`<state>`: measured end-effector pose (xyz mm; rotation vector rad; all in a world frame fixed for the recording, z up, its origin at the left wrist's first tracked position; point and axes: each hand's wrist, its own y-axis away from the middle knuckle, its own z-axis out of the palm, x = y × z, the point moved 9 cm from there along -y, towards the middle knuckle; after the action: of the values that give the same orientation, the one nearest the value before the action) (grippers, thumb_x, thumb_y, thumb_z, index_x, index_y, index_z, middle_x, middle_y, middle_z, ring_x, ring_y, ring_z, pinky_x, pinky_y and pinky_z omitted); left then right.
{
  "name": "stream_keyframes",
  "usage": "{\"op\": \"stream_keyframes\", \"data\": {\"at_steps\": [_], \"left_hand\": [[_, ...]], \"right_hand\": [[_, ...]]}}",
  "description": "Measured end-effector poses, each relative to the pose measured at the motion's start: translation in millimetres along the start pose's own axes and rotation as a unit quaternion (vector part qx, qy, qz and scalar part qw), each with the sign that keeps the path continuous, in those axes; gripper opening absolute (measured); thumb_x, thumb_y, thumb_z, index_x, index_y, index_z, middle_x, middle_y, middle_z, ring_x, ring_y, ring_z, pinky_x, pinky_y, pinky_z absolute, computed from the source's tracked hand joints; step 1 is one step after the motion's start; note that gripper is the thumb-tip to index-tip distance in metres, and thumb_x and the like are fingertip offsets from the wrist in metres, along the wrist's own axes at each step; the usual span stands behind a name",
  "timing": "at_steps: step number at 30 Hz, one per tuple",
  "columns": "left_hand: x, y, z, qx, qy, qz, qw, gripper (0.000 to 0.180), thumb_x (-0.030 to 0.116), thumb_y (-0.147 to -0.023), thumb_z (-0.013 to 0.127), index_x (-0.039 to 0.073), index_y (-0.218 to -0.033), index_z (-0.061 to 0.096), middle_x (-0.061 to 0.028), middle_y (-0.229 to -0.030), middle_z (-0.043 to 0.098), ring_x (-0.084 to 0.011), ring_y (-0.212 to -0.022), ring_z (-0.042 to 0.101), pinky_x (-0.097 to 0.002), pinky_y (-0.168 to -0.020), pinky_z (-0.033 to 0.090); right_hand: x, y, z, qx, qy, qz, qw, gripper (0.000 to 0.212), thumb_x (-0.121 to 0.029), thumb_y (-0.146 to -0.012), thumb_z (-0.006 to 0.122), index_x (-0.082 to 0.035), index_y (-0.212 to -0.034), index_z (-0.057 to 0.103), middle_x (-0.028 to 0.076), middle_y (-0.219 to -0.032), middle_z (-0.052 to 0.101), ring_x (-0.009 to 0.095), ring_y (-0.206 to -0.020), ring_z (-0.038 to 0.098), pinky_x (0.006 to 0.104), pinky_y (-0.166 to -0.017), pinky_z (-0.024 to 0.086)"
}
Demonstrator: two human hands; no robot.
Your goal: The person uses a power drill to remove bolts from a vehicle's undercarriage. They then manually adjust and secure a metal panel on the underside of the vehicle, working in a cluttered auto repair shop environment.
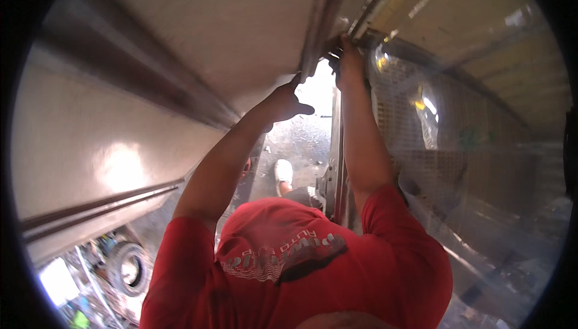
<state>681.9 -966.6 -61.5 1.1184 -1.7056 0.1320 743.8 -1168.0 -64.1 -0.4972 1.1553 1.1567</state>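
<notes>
A large beige panel with dark raised strips leans over on my left; it looks like a vehicle door. My left hand is at its lower edge, thumb spread away and fingers stretched up against the edge, partly hidden behind it. Farther up, my right hand is closed at the top of the narrow gap, by a metal edge strip. Its fingers curl toward the gap, and what they grip is too dark to make out. Along my right forearm runs an upright frame edge.
Right of the frame is a glossy, see-through pane with reflections and a mesh-like pattern behind it. A tire and clutter lie at the lower left. Below the gap, grey floor shows beside a white shoe.
</notes>
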Motion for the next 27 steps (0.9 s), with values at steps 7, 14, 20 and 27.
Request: {"op": "stream_keyframes", "data": {"at_steps": [7,14,20,27], "left_hand": [[17,-1,1,0.020,0.008,-0.013,1.000,0.101,0.029,-0.078,0.085,0.008,-0.161,0.031,-0.0145,-0.098,0.072,-0.0220,-0.088,0.068,-0.0351,-0.085,0.054],[-1,-14,1,0.051,0.040,0.017,0.998,0.089,0.025,-0.078,0.086,0.006,-0.154,0.044,-0.0169,-0.122,0.067,-0.0229,-0.103,0.066,-0.0351,-0.093,0.052],[14,-8,8,0.026,0.018,-0.022,0.999,0.080,0.022,-0.080,0.087,0.000,-0.146,0.048,-0.0185,-0.132,0.063,-0.0239,-0.113,0.064,-0.0347,-0.099,0.049],[22,-13,5,0.039,-0.072,0.026,0.996,0.084,0.026,-0.081,0.086,0.000,-0.149,0.045,-0.0162,-0.115,0.067,-0.0220,-0.099,0.064,-0.0333,-0.088,0.050]], "right_hand": [[10,-22,-23,0.094,0.027,-0.001,0.995,0.038,-0.037,-0.094,0.071,-0.001,-0.102,0.063,0.009,-0.087,0.065,0.021,-0.069,0.068,0.0305,-0.051,0.051],[10,-12,-22,0.109,-0.008,0.028,0.994,0.049,-0.039,-0.089,0.074,0.009,-0.097,0.065,0.014,-0.087,0.068,0.022,-0.067,0.068,0.0345,-0.054,0.056],[-10,2,-20,0.079,0.044,0.009,0.996,0.055,-0.042,-0.086,0.073,0.013,-0.092,0.068,0.017,-0.082,0.071,0.023,-0.066,0.071,0.0351,-0.056,0.055],[-15,-13,-26,0.121,0.128,-0.088,0.980,0.060,-0.046,-0.086,0.073,0.014,-0.085,0.069,0.017,-0.076,0.071,0.025,-0.066,0.071,0.0386,-0.061,0.054]]}}
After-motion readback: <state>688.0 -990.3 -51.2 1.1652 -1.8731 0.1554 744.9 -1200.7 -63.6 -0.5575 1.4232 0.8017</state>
